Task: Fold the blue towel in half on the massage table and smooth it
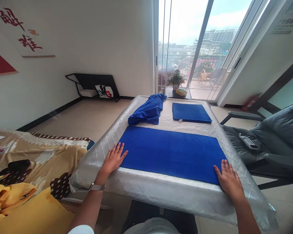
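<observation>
A large blue cloth (171,152) lies spread flat on the near half of a table under a silver quilted cover (161,191). My left hand (114,159) rests flat on the cloth's near left corner, fingers spread and open. My right hand (228,178) lies flat on the near right corner, fingers stretched out. A crumpled blue cloth (147,111) lies at the far left of the table. A neatly folded blue cloth (190,112) lies at the far right.
A bed with a yellow and brown patterned blanket (26,169) is at the left. A grey armchair (268,139) with a remote on it stands at the right. Beyond the table are a potted plant (176,79) and glass balcony doors (197,48).
</observation>
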Available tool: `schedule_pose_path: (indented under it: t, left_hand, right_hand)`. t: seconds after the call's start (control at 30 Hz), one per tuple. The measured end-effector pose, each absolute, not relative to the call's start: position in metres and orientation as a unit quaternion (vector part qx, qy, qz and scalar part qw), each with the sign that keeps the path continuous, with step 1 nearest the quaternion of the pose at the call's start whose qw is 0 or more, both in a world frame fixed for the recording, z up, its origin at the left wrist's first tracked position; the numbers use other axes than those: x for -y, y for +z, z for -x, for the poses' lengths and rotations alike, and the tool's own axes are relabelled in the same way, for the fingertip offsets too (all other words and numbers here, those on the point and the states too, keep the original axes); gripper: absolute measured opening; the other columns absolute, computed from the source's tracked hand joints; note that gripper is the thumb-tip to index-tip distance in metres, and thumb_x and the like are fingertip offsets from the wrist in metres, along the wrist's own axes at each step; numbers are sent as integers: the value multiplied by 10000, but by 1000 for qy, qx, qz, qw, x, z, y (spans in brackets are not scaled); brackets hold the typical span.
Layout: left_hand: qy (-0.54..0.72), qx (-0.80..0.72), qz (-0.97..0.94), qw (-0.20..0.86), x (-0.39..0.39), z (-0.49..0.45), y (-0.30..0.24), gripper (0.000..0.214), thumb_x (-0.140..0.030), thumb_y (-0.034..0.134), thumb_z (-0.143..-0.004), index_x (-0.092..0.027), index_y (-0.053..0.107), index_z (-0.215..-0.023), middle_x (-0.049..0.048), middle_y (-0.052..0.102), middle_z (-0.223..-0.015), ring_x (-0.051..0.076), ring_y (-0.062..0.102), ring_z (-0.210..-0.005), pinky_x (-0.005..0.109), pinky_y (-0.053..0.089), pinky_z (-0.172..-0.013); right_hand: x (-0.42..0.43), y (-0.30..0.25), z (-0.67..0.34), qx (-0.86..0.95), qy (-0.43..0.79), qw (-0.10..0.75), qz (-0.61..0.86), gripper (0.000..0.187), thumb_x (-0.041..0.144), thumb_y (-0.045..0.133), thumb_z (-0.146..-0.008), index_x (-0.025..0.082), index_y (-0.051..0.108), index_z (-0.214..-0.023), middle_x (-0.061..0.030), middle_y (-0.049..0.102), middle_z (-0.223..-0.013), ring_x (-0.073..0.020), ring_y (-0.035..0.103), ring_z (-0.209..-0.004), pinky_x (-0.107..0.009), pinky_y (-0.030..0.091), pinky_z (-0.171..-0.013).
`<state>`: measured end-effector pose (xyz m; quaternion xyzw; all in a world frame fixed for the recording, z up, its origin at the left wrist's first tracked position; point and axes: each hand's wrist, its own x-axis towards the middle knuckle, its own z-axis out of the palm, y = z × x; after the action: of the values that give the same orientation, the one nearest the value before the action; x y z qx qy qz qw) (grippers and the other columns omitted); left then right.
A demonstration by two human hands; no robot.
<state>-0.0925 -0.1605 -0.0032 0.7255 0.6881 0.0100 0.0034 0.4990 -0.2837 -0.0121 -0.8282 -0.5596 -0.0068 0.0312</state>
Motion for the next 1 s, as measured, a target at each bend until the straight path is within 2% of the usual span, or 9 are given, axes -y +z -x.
schedule_pose_path:
  t: [0.2, 0.4, 0.6, 0.73, 0.83, 1.0]
  left_hand:
    - [20, -691, -723, -11, 162, 92, -8, 755, -629, 184, -1018, -167, 178, -1615, 115, 185, -1667, 294, 172, -1540, 532, 228, -1216]
    - [35, -687, -726, -4, 163, 90, -3, 780, -657, 169, -1007, -159, 231, -1605, 116, 222, -1659, 298, 209, -1532, 543, 222, -1219]
    - [161, -669, -721, -81, 176, 75, 19, 790, -622, 120, -1022, -96, 496, -1474, 164, 478, -1535, 282, 370, -1469, 503, 208, -1238]
    - [212, -616, -757, -48, 180, 19, 35, 682, -563, 165, -1046, -163, 598, -1389, 102, 605, -1430, 244, 514, -1365, 438, 317, -1208]
    - [184, -516, -837, -1, 175, -44, 41, 626, -574, 218, -1047, -218, 556, -1437, 61, 556, -1487, 219, 475, -1400, 398, 332, -1205]
    - [137, -414, -900, 13, 158, -120, 29, 689, -597, 198, -1044, -170, 379, -1554, 99, 344, -1622, 233, 257, -1521, 442, 215, -1253]
  right_hand:
    - [285, -12, -503, 552, 0, 42, 833, 865, 563, 72, -944, -5, 264, -1568, -171, 241, -1656, -290, 213, -1525, -496, 196, -1228]
    - [285, -4, -497, 548, -3, 62, 834, 808, 505, 108, -956, -3, 324, -1545, -174, 321, -1625, -288, 262, -1509, -492, 211, -1223]
    - [292, 12, -473, 573, -87, 141, 802, 698, 409, 101, -1001, 60, 380, -1537, -154, 399, -1591, -254, 273, -1510, -500, 181, -1234]
    - [272, 24, -410, 625, -69, 154, 763, 663, 396, 107, -1026, 90, 386, -1544, -127, 417, -1584, -219, 283, -1509, -434, 177, -1241]
    - [240, 33, -349, 685, -4, 116, 719, 638, 411, 143, -1039, 120, 342, -1571, -97, 343, -1623, -212, 243, -1523, -422, 166, -1243]
    - [195, 32, -284, 723, 51, 74, 685, 635, 395, 186, -1043, 88, 256, -1594, -111, 205, -1663, -237, 143, -1547, -442, 134, -1249]
